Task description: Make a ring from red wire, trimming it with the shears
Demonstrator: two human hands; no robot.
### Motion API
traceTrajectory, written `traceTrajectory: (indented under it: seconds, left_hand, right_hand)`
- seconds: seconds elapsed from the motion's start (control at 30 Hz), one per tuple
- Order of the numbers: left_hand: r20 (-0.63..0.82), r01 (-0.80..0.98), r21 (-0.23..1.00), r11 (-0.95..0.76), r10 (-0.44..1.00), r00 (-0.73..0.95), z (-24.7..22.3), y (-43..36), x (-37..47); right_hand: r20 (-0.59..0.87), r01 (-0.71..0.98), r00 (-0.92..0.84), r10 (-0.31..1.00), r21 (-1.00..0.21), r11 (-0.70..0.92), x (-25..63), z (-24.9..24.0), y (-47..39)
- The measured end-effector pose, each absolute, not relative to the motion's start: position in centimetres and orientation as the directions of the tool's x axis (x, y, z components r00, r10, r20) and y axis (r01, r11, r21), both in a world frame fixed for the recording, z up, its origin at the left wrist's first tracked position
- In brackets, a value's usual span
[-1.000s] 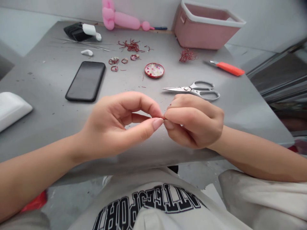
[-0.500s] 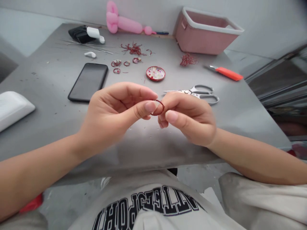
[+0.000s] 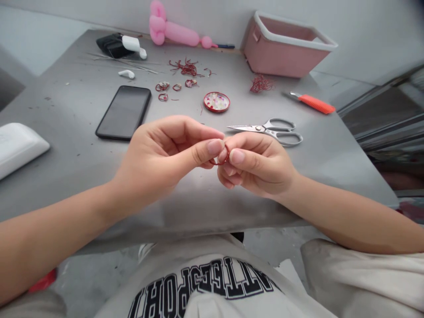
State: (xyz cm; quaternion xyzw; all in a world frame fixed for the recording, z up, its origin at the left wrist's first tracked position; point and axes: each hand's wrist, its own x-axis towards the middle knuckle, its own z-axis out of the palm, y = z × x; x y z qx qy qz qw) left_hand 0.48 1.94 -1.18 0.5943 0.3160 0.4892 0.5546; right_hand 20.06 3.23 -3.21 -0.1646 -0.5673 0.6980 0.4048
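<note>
A small dark red cord ring (image 3: 218, 164) is held between my two hands above the front of the grey table. The thumb and index finger of my left hand (image 3: 165, 154) pinch its left side. My right hand (image 3: 261, 163) grips the right side between thumb and index finger, and fingertips cover much of the loop. Just behind my right hand lie silver scissors (image 3: 265, 128). Beyond the hands sits a round red lid (image 3: 216, 102) filled with small pale and red beads. Several finished-looking cord rings (image 3: 162, 86) rest to its left.
A black phone (image 3: 124, 112) lies left of my hands, a white case (image 3: 21, 148) at the far left. Red cord scraps (image 3: 187, 67) and a cord tangle (image 3: 261, 84) lie farther back. An orange-handled cutter (image 3: 316, 104), pink bin (image 3: 285, 48) and pink balloon (image 3: 180, 34) stand beyond.
My right thumb and index finger have closed onto the ring's right side, where the thumb stood apart before. The ring has turned and dipped slightly. My left hand has shifted a little right.
</note>
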Motion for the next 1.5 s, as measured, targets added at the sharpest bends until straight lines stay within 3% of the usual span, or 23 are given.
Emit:
traceTrajectory:
  seconds: [0.5,0.63,0.77,1.03,1.33,1.5]
  left_hand:
    - [0.192,-0.191,0.971,-0.142,0.942,0.275,-0.6,1.2,0.8]
    - [0.199,-0.249,0.959,-0.133,0.944,0.263,-0.5,1.1,0.9]
    - [0.149,-0.341,0.94,-0.012,0.914,0.378,-0.6,1.0,1.2]
    - [0.047,-0.345,0.927,0.149,0.865,0.5,-0.6,1.5,1.1]
    - [0.048,-0.357,0.921,0.155,0.865,0.499,-0.6,1.5,0.9]
    - [0.046,-0.367,0.917,0.155,0.873,0.485,-0.6,1.2,1.0]
  right_hand:
    - [0.169,-0.398,-0.61,0.774,-0.91,-0.116,20.2,-2.7,2.7]
    - [0.198,-0.377,-0.546,0.814,-0.926,-0.028,20.1,-2.8,2.7]
    - [0.297,-0.378,-0.453,0.84,-0.918,0.121,19.8,-3.1,2.6]
    - [0.494,-0.343,-0.364,0.79,-0.859,0.379,19.8,-3.7,3.0]
    - [0.513,-0.288,-0.338,0.789,-0.854,0.433,19.9,-3.6,2.8]
    - [0.55,-0.339,-0.361,0.753,-0.83,0.443,19.8,-3.7,2.8]
